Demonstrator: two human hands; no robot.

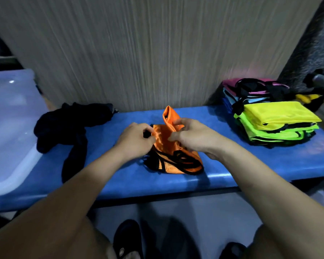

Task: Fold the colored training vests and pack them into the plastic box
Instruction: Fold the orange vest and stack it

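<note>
Two hands on one orange vest (173, 146), right in the middle of the blue bench (251, 165), close to its front edge. The left hand (137, 140) pinches the vest's left edge, fingers curled tight onto the fabric and its black trim. The right hand (193, 135) grips the upper part, thumb and fingers clamped on a fold that stands up toward the back edge. Black-trimmed straps spill out of the vest toward the front edge.

Over at the right end of the bench, a stack of folded vests (277, 126), yellow on top, green beneath, with a second pile (251, 90) of pink and blue ones just behind it against the wall. At the left end sits the clear plastic box (11, 128), overhanging the front edge. Between box and vest lies a dark crumpled cloth (67, 128).
</note>
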